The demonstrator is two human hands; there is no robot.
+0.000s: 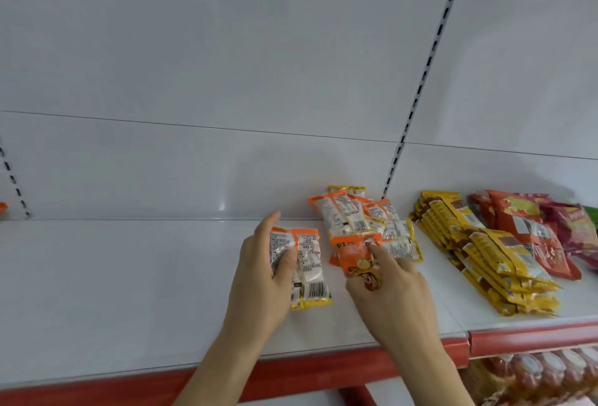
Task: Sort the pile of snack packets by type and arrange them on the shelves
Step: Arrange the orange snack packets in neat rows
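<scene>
On the white shelf (pixel 129 276), at about six o'clock of the frame, left hand (pixel 265 279) wrapped round a small stack of packets (pixel 304 273), thumb across the front, other fingers behind, orange-topped one uppermost, yellow-edged ones beneath. Just at three o'clock of it, right hand (pixel 391 295) with fingers loosely bent, forefinger and thumb pinching the lower edge of a single orange packet (pixel 354 253) that lies at the near edge of the unsorted pile (pixel 365 221).

Risks, as judged: held stack slipping or fanning out, thumb alone pinning glossy film; orange packet dragging its neighbours toward six o'clock, being overlapped by them; orange and yellow types already mixed in one grip, so a wrong pairing likely.

Counts: hands, two. Held stack, at least three packets, exact number hidden. Loose pile, roughly eight, overlapping too much to be sure. At three o'clock, one leaning row of yellow packets (pixel 479 250), too many to count exactly; behind it at two o'clock a few red packets (pixel 524 227). More goods on the lower shelf (pixel 534 376) at five o'clock, blurred
</scene>
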